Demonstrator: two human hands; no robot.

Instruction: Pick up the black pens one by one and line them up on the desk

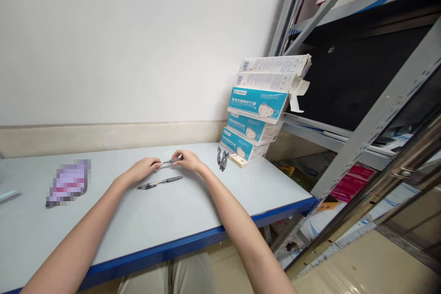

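Note:
Above the middle of the table, my left hand (145,169) pinches one end of a thin dark rod that looks like a pen refill (166,161). My right hand (189,161) is closed on a dark grey pen barrel (177,159), in line with the rod; whether the two are joined is too small to tell. Just in front of both hands lies a clear and grey pen (160,183), flat on the table. Several dark grey pen parts (223,160) rest farther right, beside a small cream box (238,161).
Mask boxes (257,103) are stacked at the table's back right, an open flap sticking out. A blurred purple packet (69,183) and a pale blue object (9,195) lie on the left of the white table (144,225). Metal shelving (372,115) stands at right.

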